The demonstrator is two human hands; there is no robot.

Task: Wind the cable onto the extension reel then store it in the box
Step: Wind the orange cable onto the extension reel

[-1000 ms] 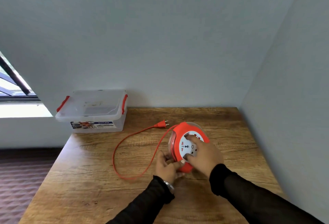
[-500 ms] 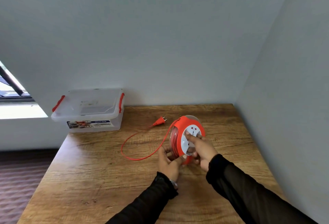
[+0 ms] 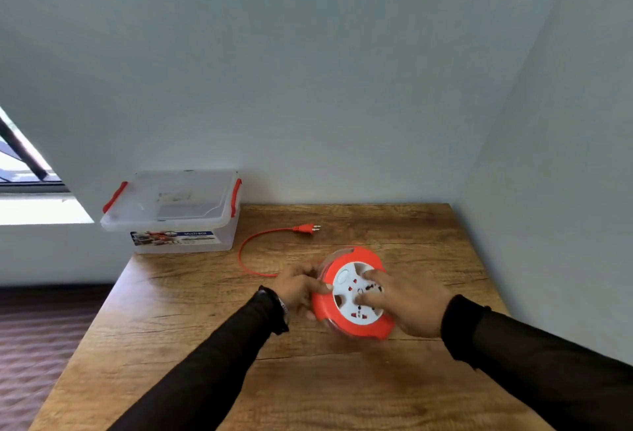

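In the lower middle of the head view, on the wooden worktop [image 3: 212, 345], lies the extension reel [image 3: 352, 293], an orange drum with a white socket face turned up towards the camera, slightly blurred along its lower edge. The left hand [image 3: 298, 288] grips the reel's left rim, with the thumb laid over the orange edge and the other fingers curled round behind it, where they are mostly hidden. The right hand [image 3: 406, 300] rests on the socket face with its fingers spread fairly straight, the fingertips [image 3: 368, 274] touching the white disc; it presses rather than grasps. Both arms come up from the bottom of the frame in black sleeves [image 3: 212, 362], and a wristwatch [image 3: 283, 305] shows at the left wrist. From behind the left hand the orange cable [image 3: 255, 238] runs out to the left, bends in one open loop towards the upper middle of the worktop, and ends in an orange plug [image 3: 306, 228] lying flat with its two pins pointing right (only this short length lies loose on the wood). At the left of the frame, on the far left corner of the worktop and against the wall, stands the clear plastic box [image 3: 178, 225], its lid on and held by red clips at either end, a printed label across its front. It sits well apart from the reel. A window [image 3: 24, 170] shows at the far left edge of the frame.
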